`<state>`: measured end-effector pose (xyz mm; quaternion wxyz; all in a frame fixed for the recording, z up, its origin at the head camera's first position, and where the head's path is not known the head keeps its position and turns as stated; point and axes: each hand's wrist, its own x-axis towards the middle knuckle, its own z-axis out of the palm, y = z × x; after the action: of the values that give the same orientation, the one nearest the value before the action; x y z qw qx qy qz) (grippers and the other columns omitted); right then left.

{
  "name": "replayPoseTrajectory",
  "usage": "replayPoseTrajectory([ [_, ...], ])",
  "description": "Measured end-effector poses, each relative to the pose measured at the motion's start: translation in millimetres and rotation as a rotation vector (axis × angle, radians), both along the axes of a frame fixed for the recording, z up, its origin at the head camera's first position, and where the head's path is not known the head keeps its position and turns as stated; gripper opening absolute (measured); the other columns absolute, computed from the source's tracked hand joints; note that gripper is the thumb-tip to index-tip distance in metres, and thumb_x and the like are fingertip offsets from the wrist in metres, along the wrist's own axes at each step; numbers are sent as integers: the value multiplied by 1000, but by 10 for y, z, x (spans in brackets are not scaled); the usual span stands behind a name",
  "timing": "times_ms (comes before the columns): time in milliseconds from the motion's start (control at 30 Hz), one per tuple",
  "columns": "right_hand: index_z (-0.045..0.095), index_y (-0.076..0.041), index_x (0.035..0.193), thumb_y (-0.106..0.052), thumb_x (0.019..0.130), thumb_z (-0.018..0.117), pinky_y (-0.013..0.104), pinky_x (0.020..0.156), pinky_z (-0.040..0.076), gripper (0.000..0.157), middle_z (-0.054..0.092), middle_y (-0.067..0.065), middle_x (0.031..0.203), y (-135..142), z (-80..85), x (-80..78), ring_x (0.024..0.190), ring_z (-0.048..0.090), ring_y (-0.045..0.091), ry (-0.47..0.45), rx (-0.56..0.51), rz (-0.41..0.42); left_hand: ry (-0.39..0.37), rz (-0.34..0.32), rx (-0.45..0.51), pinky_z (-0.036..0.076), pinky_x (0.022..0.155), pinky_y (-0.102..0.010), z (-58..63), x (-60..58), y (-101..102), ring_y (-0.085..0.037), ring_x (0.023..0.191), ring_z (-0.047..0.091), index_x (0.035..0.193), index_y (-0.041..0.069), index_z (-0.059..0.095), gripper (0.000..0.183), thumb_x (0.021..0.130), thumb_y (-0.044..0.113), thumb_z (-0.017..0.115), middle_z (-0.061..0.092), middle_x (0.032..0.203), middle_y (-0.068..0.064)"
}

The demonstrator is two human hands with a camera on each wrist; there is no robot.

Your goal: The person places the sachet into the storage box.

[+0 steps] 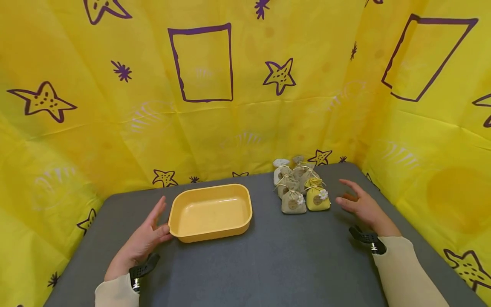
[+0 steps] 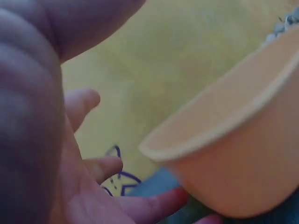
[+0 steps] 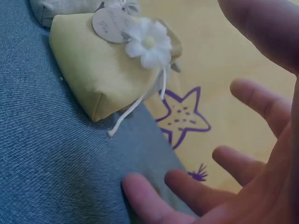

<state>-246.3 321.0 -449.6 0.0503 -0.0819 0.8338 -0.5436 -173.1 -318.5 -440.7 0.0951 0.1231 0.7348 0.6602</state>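
A yellow-orange plastic tray [image 1: 210, 234] with rounded corners sits on the table, left of the middle. My left hand [image 1: 147, 236] is at its left end, fingers extended, the thumb side close to the rim; in the left wrist view, fingertips meet or nearly meet the tray wall [image 2: 233, 172]. Small drawstring sachets stand in a group at the back right, among them a yellow sachet [image 1: 318, 201] with a white flower and round tag, and a beige sachet [image 1: 293, 204]. To their right my right hand [image 1: 362, 207] hovers with spread, relaxed fingers, apart from the yellow sachet [image 3: 103, 65].
The dark grey table [image 1: 268, 264] reaches back to a yellow cloth backdrop [image 1: 245, 140] with purple starfish and frames. More sachets, including a white sachet [image 1: 279, 172], stand behind the front pair. Black straps [image 1: 366, 238] with camera mounts circle both wrists.
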Motion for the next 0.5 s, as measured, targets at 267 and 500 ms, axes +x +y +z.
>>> replayPoseTrajectory([
  [267,23,-9,157,-13,95,70,31,85,54,78,7,25,162,-41,-192,-70,139,26,52,-40,-220,67,-40,-8,87,51,92,-38,-196,-37,-32,-20,115,61,161,13,8,84,98,-1,61,-2,163,-18],
  [500,26,-7,157,-13,93,72,32,86,54,79,22,25,158,-171,-269,-177,134,37,49,-42,-176,126,-107,73,32,53,89,-38,-242,-45,22,-21,109,65,159,5,19,80,95,4,67,23,152,-36],
])
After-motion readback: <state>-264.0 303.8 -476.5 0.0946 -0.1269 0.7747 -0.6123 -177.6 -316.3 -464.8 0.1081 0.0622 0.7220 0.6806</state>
